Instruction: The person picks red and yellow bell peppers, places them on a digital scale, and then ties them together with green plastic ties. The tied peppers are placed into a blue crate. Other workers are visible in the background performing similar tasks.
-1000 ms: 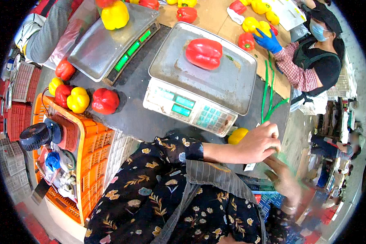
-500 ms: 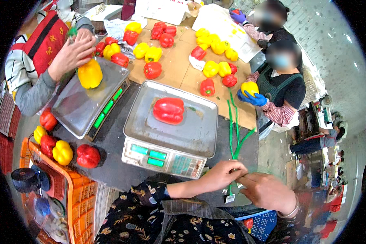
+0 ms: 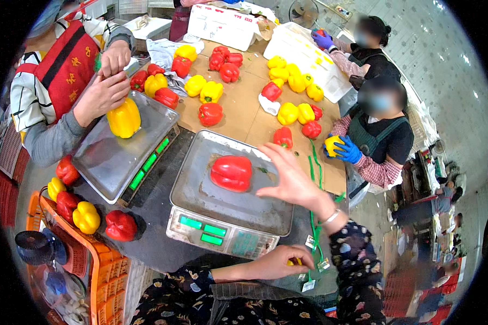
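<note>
Closest in, the left hand (image 3: 287,262) curls below the scale (image 3: 187,234); yellow shows at its fingers, but I cannot tell whether it grips anything. Beyond, the right hand (image 3: 293,181), the nearer one, spreads empty over the pan (image 3: 238,208). Just left of it the red pepper (image 3: 231,173) lies in the pan, long axis left to right. Half a second earlier, both hands are together; now they are apart.

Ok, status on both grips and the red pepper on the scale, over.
Right grip open, beside red pepper, not touching. Left grip curled near green ties, hold unclear. Pepper on scale tray, nothing visible between it and right grip.
</note>
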A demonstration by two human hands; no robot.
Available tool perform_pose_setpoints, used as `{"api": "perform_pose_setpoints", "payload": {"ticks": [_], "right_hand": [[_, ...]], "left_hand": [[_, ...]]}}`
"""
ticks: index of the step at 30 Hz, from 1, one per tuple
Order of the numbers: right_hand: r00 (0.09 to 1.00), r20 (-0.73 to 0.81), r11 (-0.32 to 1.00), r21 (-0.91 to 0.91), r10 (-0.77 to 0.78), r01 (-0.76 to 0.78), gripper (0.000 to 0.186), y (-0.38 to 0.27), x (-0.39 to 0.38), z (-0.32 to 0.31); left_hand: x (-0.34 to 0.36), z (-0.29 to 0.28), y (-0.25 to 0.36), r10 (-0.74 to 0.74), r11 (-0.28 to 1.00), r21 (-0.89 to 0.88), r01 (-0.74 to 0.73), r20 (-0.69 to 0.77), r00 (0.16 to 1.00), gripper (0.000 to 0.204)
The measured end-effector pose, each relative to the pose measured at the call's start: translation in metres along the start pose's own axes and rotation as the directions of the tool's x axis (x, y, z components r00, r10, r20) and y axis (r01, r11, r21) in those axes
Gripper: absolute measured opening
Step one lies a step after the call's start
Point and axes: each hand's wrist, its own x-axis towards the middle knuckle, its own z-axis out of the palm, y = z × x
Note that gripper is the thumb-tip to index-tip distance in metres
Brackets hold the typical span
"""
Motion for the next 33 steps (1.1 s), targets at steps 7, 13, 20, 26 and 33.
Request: {"api": "perform_pose_setpoints", "payload": {"ticks": [7, 13, 20, 26, 33], "right_hand": [[0.997, 0.055, 0.956, 0.292, -0.045, 0.027, 0.091, 0.002, 0.035, 0.070], [0.965, -0.180, 0.729, 0.684, 0.191, -0.017, 0.099, 0.008, 0.004, 0.051], [0.841, -0.380, 0.701, 0.713, 0.385, 0.001, 0.098, -0.021, -0.063, -0.004], [0.850, -0.472, 0.961, 0.245, 0.236, -0.130, 0.089, -0.054, -0.125, 0.011], [0.822, -0.431, 0.883, 0.438, 0.372, -0.169, 0.085, -0.081, -0.171, 0.032]], "left_hand": [[-0.001, -0.011, 0.010, -0.103, 0.994, 0.036, 0.099, 0.130, 0.986, 0.017], [-0.005, -0.014, 0.006, 0.166, 0.958, 0.244, -0.149, -0.053, 0.985, 0.021], [-0.009, -0.057, 0.027, 0.015, 0.996, -0.057, -0.069, -0.654, 0.756, 0.048], [0.016, -0.023, 0.028, 0.198, 0.974, 0.052, -0.220, -0.663, 0.722, 0.100], [-0.006, 0.013, 0.020, 0.059, 0.997, 0.071, -0.015, -0.662, 0.747, 0.097]]}}
